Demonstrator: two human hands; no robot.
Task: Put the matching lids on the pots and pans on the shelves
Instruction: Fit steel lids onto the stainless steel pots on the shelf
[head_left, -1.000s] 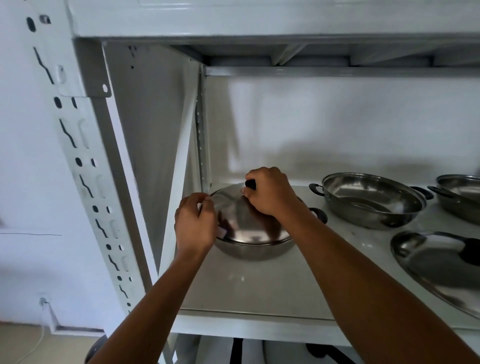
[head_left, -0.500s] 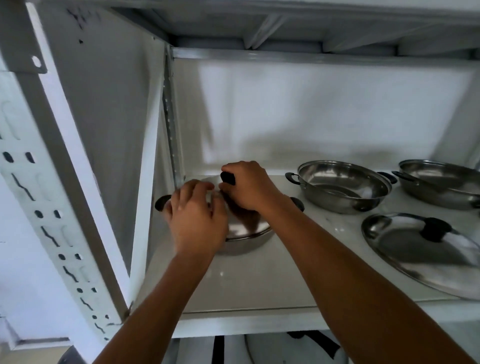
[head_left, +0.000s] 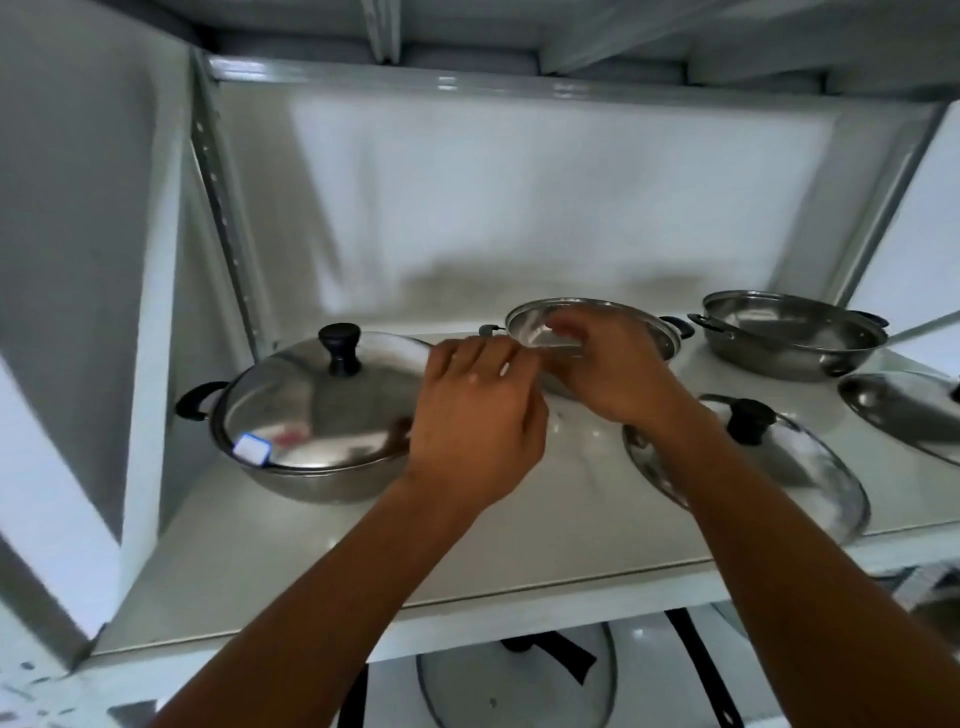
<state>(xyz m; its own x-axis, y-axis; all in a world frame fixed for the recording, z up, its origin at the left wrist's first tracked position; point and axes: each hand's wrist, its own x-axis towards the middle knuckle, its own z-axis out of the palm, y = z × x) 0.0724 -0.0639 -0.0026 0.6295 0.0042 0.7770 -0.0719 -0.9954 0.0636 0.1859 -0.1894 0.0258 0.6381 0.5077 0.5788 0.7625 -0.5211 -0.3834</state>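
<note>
A steel pot (head_left: 311, 473) with black side handles stands at the shelf's left, and its domed lid (head_left: 311, 405) with a black knob sits on it. Neither hand touches it. My left hand (head_left: 478, 431) hovers just right of that lid, fingers loosely bent and holding nothing. My right hand (head_left: 608, 364) reaches over the near rim of the uncovered middle pan (head_left: 644, 325), its fingers blurred and apart. A second uncovered pan (head_left: 789, 338) stands at the back right. One loose lid (head_left: 779, 467) lies flat under my right forearm, and another lid (head_left: 904, 410) lies at the far right.
The white metal shelf (head_left: 311, 571) has an upright post (head_left: 223, 208) at the back left and a wall close behind. On the level below lies a glass lid (head_left: 519, 680) beside dark handles.
Both hands have let go of the left pot's lid, which now rests on the pot, and have moved right toward the middle pan. The view has swung right.
</note>
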